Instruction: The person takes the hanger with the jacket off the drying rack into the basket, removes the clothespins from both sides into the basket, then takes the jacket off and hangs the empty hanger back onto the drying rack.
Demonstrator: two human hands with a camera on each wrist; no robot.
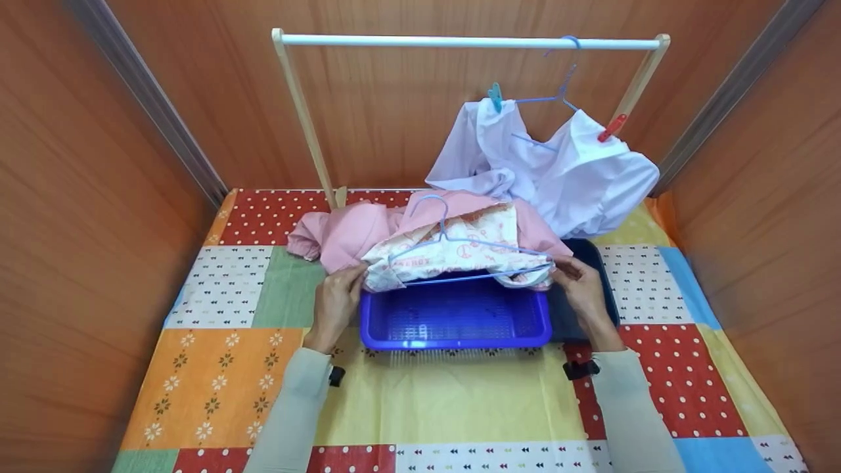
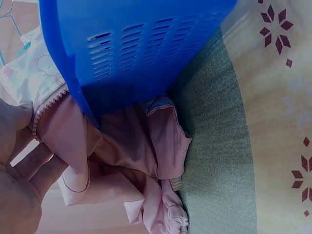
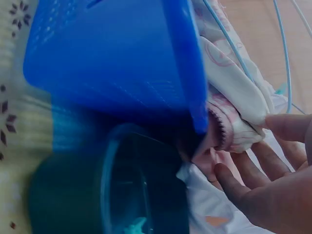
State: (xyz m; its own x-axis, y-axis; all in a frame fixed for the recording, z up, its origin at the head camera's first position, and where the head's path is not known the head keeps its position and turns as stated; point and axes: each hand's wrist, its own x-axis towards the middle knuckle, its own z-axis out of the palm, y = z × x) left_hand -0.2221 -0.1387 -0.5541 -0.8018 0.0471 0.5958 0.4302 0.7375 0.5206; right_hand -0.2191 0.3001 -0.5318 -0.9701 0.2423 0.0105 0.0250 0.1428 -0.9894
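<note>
A pink garment (image 1: 364, 233) with a white printed inner side (image 1: 483, 230) lies bunched over the back of a blue plastic basket (image 1: 453, 343). A thin blue hanger (image 1: 444, 226) lies against the printed cloth, its hook upward. My left hand (image 1: 336, 295) pinches the garment's left edge; in the left wrist view, its zipper edge (image 2: 46, 109) runs by the thumb. At the other side my right hand (image 1: 581, 289) holds the cloth's edge near the hanger's right end, between thumb and fingers in the right wrist view.
Behind, a white garment (image 1: 558, 177) hangs from a rack's white rod (image 1: 420, 41), with a teal clothespin (image 1: 495, 97) and a red clothespin (image 1: 612, 128). A dark bin (image 1: 568, 322) stands right of the basket, a teal item (image 3: 135, 226) inside. Patterned cloth (image 1: 460, 407) covers the table.
</note>
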